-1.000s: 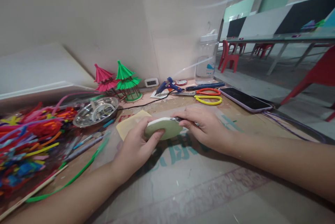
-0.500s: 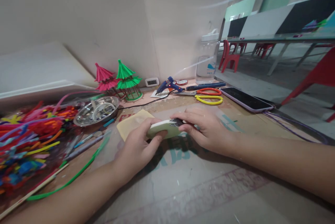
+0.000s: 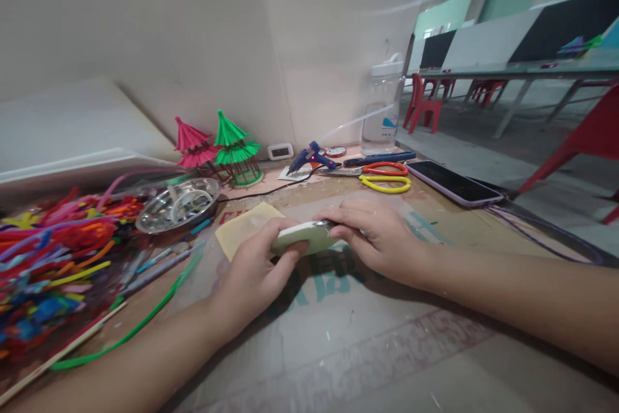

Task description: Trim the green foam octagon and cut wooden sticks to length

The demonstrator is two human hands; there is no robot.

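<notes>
Gripping a pale green piece [image 3: 320,243] between thumb and fingers, a person's left hand [image 3: 264,266] holds it above the worktable [image 3: 309,355] in the head view, as the right hand [image 3: 380,236] pinches a small dark object [image 3: 325,224] at its right end. Yellow paper [image 3: 242,229] lies just beyond the left hand; scissors [image 3: 362,173] rest behind the right.

view: head-worn | facing: forward, down | range: close above worktop [image 3: 387,352]

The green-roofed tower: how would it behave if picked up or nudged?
The green-roofed tower would probably feel light, since gaps show between its thin brown posts. Those posts might bend if squeezed. A gentle nudge may not tip it, given its broad green base.
</notes>
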